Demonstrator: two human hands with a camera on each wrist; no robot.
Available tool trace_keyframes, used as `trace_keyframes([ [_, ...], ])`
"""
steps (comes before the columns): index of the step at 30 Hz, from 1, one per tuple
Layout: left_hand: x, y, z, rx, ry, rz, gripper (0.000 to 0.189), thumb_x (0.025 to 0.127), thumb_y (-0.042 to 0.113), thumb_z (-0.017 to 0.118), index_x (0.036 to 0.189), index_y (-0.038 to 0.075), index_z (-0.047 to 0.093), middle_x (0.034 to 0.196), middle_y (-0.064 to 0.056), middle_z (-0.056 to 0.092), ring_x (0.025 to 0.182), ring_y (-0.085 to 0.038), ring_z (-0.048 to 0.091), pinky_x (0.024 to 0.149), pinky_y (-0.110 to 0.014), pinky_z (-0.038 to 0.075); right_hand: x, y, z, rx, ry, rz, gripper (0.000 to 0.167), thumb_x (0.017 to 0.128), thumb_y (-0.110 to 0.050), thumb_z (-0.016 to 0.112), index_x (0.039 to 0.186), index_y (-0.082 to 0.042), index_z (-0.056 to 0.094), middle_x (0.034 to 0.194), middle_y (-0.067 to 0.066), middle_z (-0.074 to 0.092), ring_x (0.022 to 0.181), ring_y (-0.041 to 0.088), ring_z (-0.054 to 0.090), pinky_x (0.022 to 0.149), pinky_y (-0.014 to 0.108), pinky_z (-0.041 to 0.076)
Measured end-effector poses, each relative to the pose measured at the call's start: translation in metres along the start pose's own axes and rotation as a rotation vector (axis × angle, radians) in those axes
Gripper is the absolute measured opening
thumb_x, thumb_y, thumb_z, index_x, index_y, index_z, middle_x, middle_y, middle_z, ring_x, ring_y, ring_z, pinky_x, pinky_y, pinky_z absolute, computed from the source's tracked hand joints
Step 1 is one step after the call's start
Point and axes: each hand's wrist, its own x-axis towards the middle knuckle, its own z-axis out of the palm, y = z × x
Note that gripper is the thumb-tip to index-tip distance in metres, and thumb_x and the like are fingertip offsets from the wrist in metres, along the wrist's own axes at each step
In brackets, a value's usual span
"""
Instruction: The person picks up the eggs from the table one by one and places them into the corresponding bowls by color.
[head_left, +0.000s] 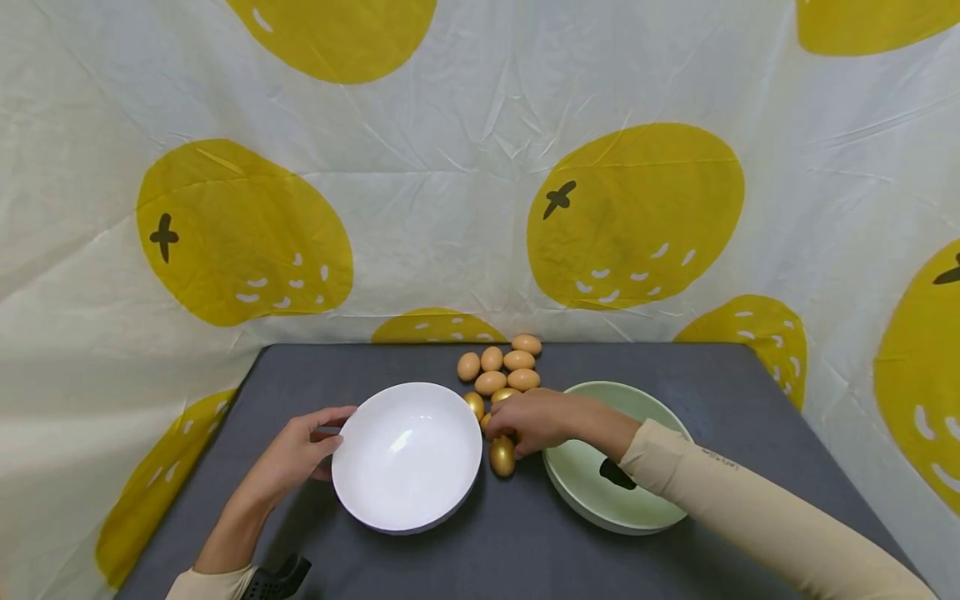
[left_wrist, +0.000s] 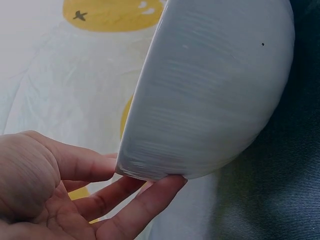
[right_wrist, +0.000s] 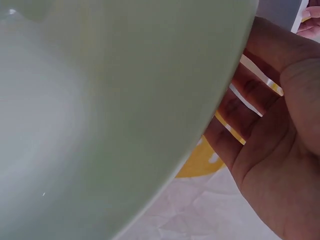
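Observation:
At the left side of a glossy white bowl (head_left: 405, 458), my left hand (head_left: 303, 450) touches the rim and outer wall with loosely extended fingers. The left wrist view shows the fingertips (left_wrist: 175, 182) against the bowl's outside; none reach inside. My right hand (head_left: 536, 421) reaches across a pale green bowl (head_left: 615, 517) to the gold eggs between the bowls. Its fingertips are down beside the nearest gold egg (head_left: 502, 457); whether they grip it cannot be told. In the right wrist view, the green bowl's wall (right_wrist: 125, 100) hides the tips of the right hand's fingers.
Another gold egg (head_left: 474, 405) lies by the white bowl's rim, with more partly under the right hand. Several brown eggs (head_left: 491, 383) are grouped behind, towards the far edge of the dark table (head_left: 360, 367). A fruit-patterned white curtain (head_left: 450, 208) hangs behind the table.

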Motion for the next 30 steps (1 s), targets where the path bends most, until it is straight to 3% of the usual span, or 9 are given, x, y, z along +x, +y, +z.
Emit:
trace_keyframes([
  [10,-0.002,0.004,0.002,0.014,-0.001,0.008,0.049,0.100,0.001,0.058,0.148,0.004,0.050,0.137,-0.024,0.054,0.105,-0.030,0.066,0.065,-0.044,0.062,0.005,-0.003,0.005,-0.024,-0.021,0.014,0.032,0.078,-0.015,0.087,0.106,-0.030,0.079,0.099,-0.013,0.061,0.089,0.001,0.055,0.072,0.023,0.047],
  [17,-0.001,0.003,0.003,0.029,0.005,-0.005,0.049,0.100,0.001,0.057,0.149,0.006,0.050,0.138,-0.023,0.053,0.103,-0.029,0.066,0.066,-0.043,0.062,0.013,-0.007,0.010,-0.030,-0.035,-0.040,0.028,0.075,-0.019,0.088,0.101,-0.025,0.080,0.101,-0.011,0.065,0.088,0.002,0.057,0.075,0.019,0.047],
  [25,-0.001,0.004,0.003,0.028,0.010,-0.013,0.049,0.100,0.000,0.056,0.149,0.007,0.050,0.139,-0.022,0.053,0.102,-0.028,0.066,0.066,-0.043,0.062,0.014,-0.011,0.013,-0.043,-0.097,0.039,0.038,0.071,-0.022,0.091,0.105,-0.034,0.079,0.103,-0.017,0.067,0.088,0.002,0.059,0.074,0.025,0.051],
  [30,-0.001,0.004,0.004,0.033,0.007,-0.012,0.049,0.100,0.000,0.057,0.149,0.006,0.050,0.139,-0.023,0.052,0.103,-0.029,0.066,0.066,-0.043,0.062,0.012,-0.011,0.013,-0.072,-0.096,0.019,0.034,0.074,-0.024,0.090,0.105,-0.033,0.079,0.103,-0.016,0.064,0.089,0.003,0.058,0.075,0.025,0.051],
])
